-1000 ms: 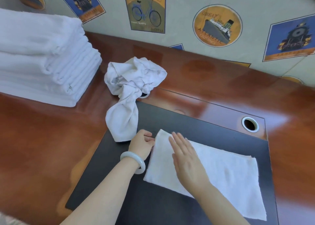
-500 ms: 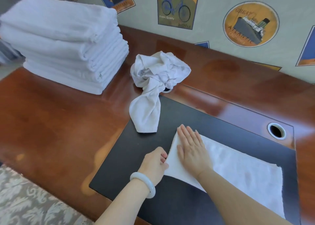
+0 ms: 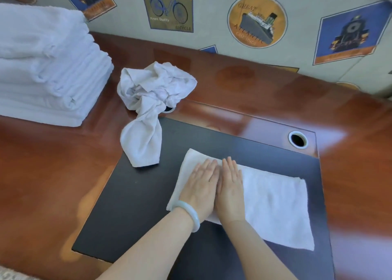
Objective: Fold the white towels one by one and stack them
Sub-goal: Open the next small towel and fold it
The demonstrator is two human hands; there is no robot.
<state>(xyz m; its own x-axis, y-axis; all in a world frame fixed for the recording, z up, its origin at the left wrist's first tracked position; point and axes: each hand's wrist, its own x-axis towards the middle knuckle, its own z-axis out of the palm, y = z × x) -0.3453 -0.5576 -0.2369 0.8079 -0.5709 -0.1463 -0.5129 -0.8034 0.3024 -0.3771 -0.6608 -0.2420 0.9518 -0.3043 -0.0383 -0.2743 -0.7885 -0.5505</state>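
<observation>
White terry towel (image 3: 275, 205), nubbly and rectangular, lies flat on a matte black mat (image 3: 137, 205) set into the glossy reddish wood counter (image 3: 42, 173). Both grips press on its left end, side by side and touching: the left grip (image 3: 201, 186), with a pale smooth bangle (image 3: 191, 214) at the wrist, and the right grip (image 3: 230, 190), each flat with straight fingers, holding nothing. A crumpled towel (image 3: 152, 92) sits behind the mat's left corner. Thick folded towels (image 3: 46, 71) are stacked far left.
</observation>
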